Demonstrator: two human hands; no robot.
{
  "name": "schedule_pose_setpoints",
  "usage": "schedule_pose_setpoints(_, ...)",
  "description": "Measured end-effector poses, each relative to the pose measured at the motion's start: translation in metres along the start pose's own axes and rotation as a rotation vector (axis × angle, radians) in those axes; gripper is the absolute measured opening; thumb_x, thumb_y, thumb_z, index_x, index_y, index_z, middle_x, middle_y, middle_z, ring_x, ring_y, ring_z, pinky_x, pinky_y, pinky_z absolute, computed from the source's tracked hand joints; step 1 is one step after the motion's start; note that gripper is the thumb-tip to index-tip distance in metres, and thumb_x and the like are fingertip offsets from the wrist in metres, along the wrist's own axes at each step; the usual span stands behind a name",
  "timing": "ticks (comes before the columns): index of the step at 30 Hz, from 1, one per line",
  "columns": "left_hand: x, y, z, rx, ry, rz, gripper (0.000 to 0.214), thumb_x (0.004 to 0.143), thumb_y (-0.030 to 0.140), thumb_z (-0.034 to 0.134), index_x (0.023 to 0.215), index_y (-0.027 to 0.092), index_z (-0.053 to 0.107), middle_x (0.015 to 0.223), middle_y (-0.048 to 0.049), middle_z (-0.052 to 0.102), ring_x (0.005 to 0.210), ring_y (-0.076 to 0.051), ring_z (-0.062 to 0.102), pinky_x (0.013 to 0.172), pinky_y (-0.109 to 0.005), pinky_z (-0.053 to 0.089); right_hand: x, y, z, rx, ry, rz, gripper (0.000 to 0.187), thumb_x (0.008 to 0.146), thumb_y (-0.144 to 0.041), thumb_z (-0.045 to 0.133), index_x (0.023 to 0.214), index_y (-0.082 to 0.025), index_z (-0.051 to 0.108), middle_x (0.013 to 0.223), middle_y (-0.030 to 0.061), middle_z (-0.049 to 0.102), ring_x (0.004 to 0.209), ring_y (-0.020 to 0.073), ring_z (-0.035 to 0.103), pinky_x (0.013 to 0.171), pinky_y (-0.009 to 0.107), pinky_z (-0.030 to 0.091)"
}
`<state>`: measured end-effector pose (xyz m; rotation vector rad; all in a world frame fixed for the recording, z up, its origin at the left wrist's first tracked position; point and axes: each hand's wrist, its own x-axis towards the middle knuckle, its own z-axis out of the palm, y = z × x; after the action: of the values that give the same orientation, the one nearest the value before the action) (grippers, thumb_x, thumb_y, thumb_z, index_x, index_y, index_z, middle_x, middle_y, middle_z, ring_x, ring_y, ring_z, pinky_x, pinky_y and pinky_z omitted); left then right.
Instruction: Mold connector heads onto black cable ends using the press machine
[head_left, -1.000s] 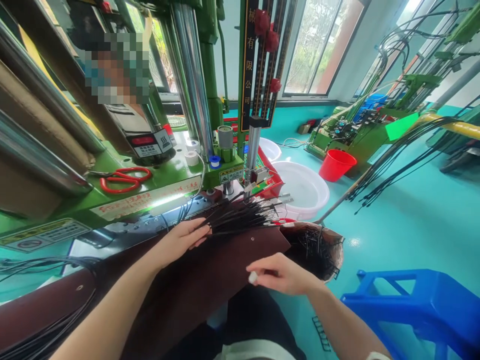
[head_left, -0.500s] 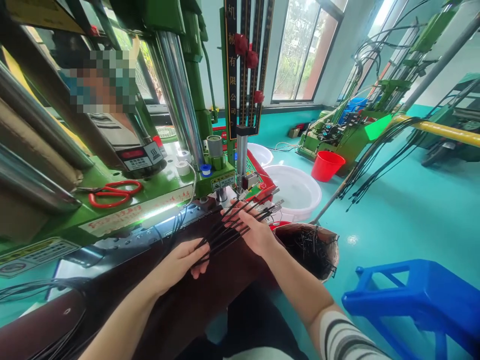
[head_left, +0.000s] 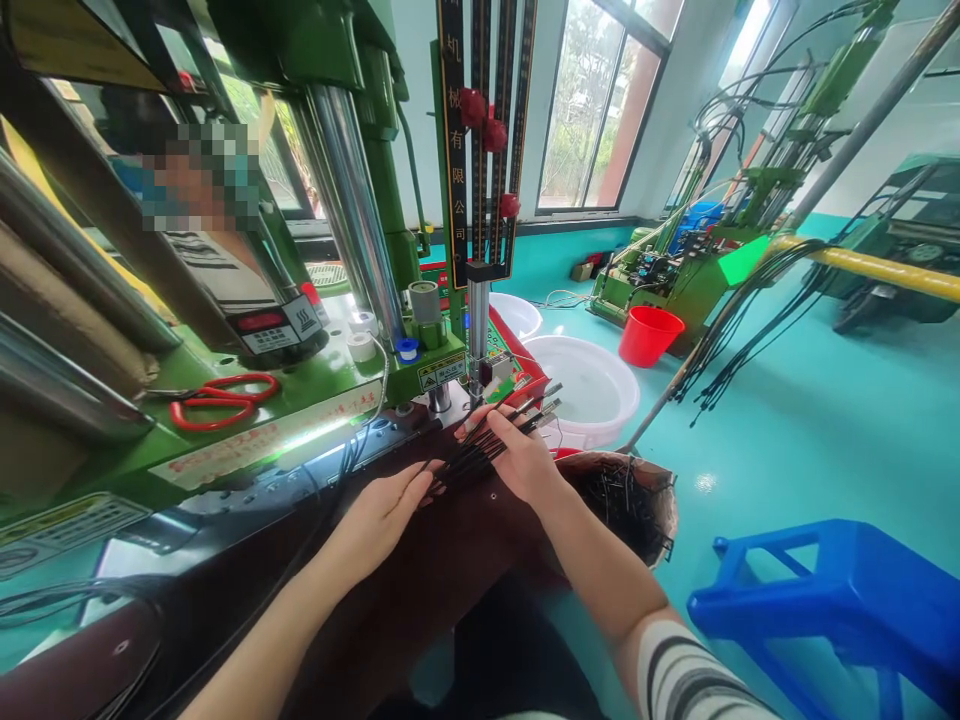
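A bundle of thin black cables [head_left: 480, 450] with metal tips lies across the dark brown board [head_left: 420, 580] in front of me. My left hand [head_left: 386, 510] lies on the near part of the bundle, fingers stretched out and pressed on the cables. Farther along, my right hand [head_left: 517, 455] rests flat on the same cables near their metal ends [head_left: 547, 405], its fingers spread over them. Both hands touch the cables without wrapping round them.
A green machine [head_left: 315, 340] with steel columns stands behind the board, red scissors [head_left: 217, 395] on its ledge. A brown bin of black scraps [head_left: 630, 500] sits right of the board. White basins [head_left: 592, 385], a red bucket [head_left: 649, 335] and a blue stool [head_left: 825, 610] are on the teal floor.
My right hand came up from the board's edge onto the cable ends. My left hand went from pinching the bundle to lying flat on it, and the fanned cables now lie closer together.
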<state>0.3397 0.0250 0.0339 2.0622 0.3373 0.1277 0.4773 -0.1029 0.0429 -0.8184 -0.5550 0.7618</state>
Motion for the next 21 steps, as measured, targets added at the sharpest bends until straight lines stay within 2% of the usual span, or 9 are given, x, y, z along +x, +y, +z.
schedule_pose_setpoints(2,0.002,0.011,-0.001,0.063,0.024,0.021,0.046,0.086,0.045,0.031,0.115,0.018,0.055,0.094,-0.0057,0.066,0.092,-0.022,0.059,0.083,-0.033,0.044,-0.001,0.000,0.001,-0.029,-0.008,-0.001,0.021,0.073,-0.039,0.063,0.080,-0.019,0.064,0.074,0.0013,0.065,0.079,0.0194,0.061,0.081,0.037,0.046)
schedule_pose_setpoints(5,0.006,0.026,0.001,0.220,0.045,0.093,0.043,0.088,0.043,0.028,0.101,0.018,0.059,0.084,-0.0064,0.066,0.089,-0.023,0.060,0.082,-0.035,0.043,-0.002,-0.001,0.002,-0.037,-0.012,-0.020,0.019,0.073,-0.038,0.064,0.080,-0.020,0.065,0.078,0.0016,0.066,0.085,0.0206,0.060,0.083,0.038,0.046)
schedule_pose_setpoints(8,0.012,0.033,0.007,0.255,-0.063,0.081,0.038,0.087,0.042,0.029,0.090,0.018,0.059,0.079,-0.0061,0.066,0.076,-0.021,0.061,0.073,-0.032,0.043,-0.005,-0.004,0.001,-0.050,-0.036,-0.003,0.018,0.074,-0.037,0.063,0.083,-0.021,0.066,0.083,0.0027,0.067,0.091,0.0224,0.059,0.085,0.039,0.045)
schedule_pose_setpoints(11,0.017,0.034,0.014,0.133,-0.159,0.034,0.034,0.086,0.043,0.033,0.085,0.018,0.056,0.078,-0.0044,0.065,0.067,-0.017,0.060,0.063,-0.028,0.044,-0.009,-0.006,-0.006,-0.057,-0.039,0.037,0.023,0.076,-0.036,0.060,0.092,-0.021,0.066,0.089,0.0035,0.067,0.091,0.0212,0.059,0.085,0.039,0.045)
schedule_pose_setpoints(14,0.021,0.037,0.018,0.060,-0.130,0.038,0.029,0.084,0.041,0.039,0.076,0.017,0.053,0.074,-0.0027,0.063,0.065,-0.016,0.059,0.060,-0.027,0.044,-0.013,-0.009,-0.014,-0.053,-0.083,0.070,0.030,0.075,-0.035,0.062,0.102,-0.021,0.063,0.095,0.0040,0.067,0.093,0.0212,0.059,0.086,0.040,0.044)
schedule_pose_setpoints(17,0.024,0.040,0.016,0.066,-0.115,0.092,0.025,0.083,0.038,0.041,0.076,0.018,0.053,0.071,-0.0007,0.062,0.064,-0.015,0.056,0.061,-0.026,0.042,-0.015,-0.010,-0.019,-0.081,-0.134,0.077,0.033,0.072,-0.029,0.066,0.104,-0.022,0.062,0.097,0.0036,0.066,0.092,0.0210,0.060,0.086,0.041,0.045)
schedule_pose_setpoints(21,0.028,0.038,0.009,0.127,0.030,0.109,0.029,0.084,0.038,0.038,0.066,0.018,0.048,0.064,0.0010,0.057,0.063,-0.013,0.052,0.062,-0.026,0.039,-0.012,-0.005,-0.030,-0.194,-0.157,0.077,0.027,0.073,-0.030,0.065,0.098,-0.018,0.064,0.088,0.0038,0.068,0.081,0.0177,0.064,0.080,0.035,0.048)
